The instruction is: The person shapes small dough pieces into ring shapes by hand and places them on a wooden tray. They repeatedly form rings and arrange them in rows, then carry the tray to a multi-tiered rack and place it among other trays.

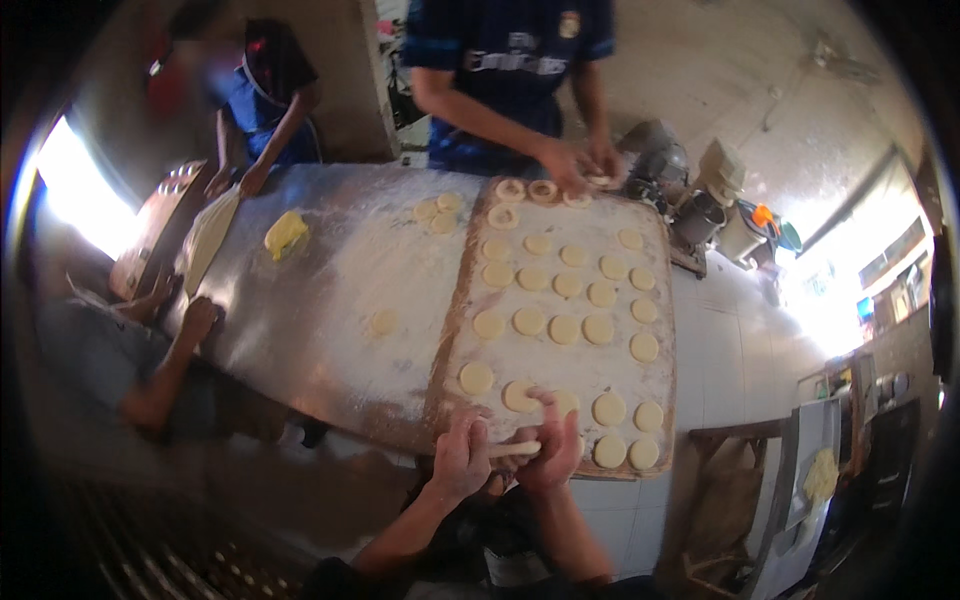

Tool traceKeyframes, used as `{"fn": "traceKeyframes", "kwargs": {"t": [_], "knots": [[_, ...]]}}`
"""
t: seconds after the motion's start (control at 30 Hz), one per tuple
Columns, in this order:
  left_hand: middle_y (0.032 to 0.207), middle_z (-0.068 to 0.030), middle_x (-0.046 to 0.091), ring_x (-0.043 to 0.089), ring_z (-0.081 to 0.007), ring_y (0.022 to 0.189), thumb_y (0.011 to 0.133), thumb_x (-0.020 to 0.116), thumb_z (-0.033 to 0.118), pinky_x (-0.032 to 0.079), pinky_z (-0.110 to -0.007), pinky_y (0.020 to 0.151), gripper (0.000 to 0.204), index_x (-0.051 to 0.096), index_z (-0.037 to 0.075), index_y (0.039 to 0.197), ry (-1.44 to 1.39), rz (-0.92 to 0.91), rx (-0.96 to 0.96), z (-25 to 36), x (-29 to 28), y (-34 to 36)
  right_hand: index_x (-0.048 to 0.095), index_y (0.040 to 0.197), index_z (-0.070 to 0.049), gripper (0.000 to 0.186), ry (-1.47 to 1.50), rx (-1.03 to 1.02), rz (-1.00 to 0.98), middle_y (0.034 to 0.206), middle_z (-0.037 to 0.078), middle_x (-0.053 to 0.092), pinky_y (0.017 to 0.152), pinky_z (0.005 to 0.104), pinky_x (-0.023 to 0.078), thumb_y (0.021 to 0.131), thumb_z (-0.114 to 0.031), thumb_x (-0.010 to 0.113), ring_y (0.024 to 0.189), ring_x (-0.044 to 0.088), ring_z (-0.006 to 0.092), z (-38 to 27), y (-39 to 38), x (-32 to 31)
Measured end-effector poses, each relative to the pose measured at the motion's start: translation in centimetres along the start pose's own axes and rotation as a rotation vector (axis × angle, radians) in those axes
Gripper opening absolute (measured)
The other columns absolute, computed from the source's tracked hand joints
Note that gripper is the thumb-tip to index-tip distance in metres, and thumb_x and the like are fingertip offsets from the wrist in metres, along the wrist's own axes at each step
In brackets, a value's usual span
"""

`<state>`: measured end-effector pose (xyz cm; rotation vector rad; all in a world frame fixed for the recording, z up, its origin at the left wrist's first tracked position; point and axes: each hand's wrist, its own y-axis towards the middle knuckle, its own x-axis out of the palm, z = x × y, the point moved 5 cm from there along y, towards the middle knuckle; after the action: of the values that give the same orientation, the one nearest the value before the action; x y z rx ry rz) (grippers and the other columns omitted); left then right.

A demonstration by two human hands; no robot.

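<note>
My left hand (461,455) and my right hand (552,448) meet at the near edge of a floured wooden board (455,310), both gripping a small pale wooden rolling stick (516,449) held crosswise between them. Just beyond my fingers lies a flat round dough disc (519,396). Several more dough discs (565,330) sit in rows across the board. At the far end, another person's hands (575,165) work on ring-shaped dough pieces (511,189).
The board lies on a floured metal table (320,290) with a yellow dough lump (285,233) and loose discs (438,213). Two more people work at the left end. Metal machines and tubs (700,195) stand at the far right on a tiled floor (740,350).
</note>
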<state>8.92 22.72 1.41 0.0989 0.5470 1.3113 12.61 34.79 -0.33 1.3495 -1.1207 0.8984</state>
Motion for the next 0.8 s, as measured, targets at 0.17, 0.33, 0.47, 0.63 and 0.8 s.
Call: {"fn": "traceKeyframes", "kwargs": {"t": [0.17,0.33,0.47,0.63,0.8], "knots": [[0.087,-0.0212,0.064,0.066,-0.04,0.074,0.1,0.046,0.014,0.051,-0.043,0.065,0.02,0.048,0.004,0.118,-0.021,-0.086,-0.06,-2.3,-0.9,-0.2,0.034,0.135,-0.007,0.048,-1.4,0.126,0.122,0.066,0.003,0.051,0.051,0.0265,0.041,0.098,-0.034,0.047,0.057,0.051,0.0139,2.8,1.5,0.6],[0.083,-0.021,0.061,0.065,-0.0412,0.074,0.102,0.04,0.017,0.05,-0.044,0.064,0.019,0.046,0.005,0.117,-0.104,-0.127,-0.173,-2.1,-2.7,2.3,0.025,0.145,-0.004,0.055,-1.212,-0.006,0.344,0.091,0.008,0.059,0.073,0.0334,0.047,0.1,-0.027,0.045,0.077,0.058,0.0213,2.0,2.8,0.2],[0.105,-0.03,0.055,0.059,-0.0448,0.096,0.102,0.042,0.024,0.047,-0.048,0.082,0.032,0.041,0.003,0.126,-0.101,-0.259,-0.268,-3.7,-2.2,4.3,0.025,0.146,-0.002,0.056,-1.603,0.154,0.514,0.122,0.022,0.054,0.094,0.0416,0.044,0.101,-0.029,0.046,0.105,0.056,0.0343,3.2,3.6,-0.4],[0.123,-0.0351,0.047,0.043,-0.0514,0.119,0.097,0.052,0.029,0.033,-0.053,0.104,0.056,0.032,-0.001,0.139,0.447,-0.456,-0.4,-6.3,-3.8,6.4,0.033,0.139,-0.002,0.059,-2.028,0.167,0.841,0.1,0.022,0.061,0.081,0.0459,0.048,0.093,-0.027,0.059,0.088,0.061,0.0372,1.5,3.1,0.4],[0.132,-0.0304,0.043,0.042,-0.0471,0.124,0.095,0.055,0.034,0.036,-0.05,0.104,0.057,0.034,0.004,0.139,0.387,-0.642,-0.334,-8.8,-3.9,6.1,0.041,0.133,-0.002,0.055,-2.288,0.207,0.716,0.108,0.025,0.057,0.086,0.0486,0.045,0.085,-0.017,0.065,0.097,0.058,0.0406,2.8,2.8,-1.2]]}}
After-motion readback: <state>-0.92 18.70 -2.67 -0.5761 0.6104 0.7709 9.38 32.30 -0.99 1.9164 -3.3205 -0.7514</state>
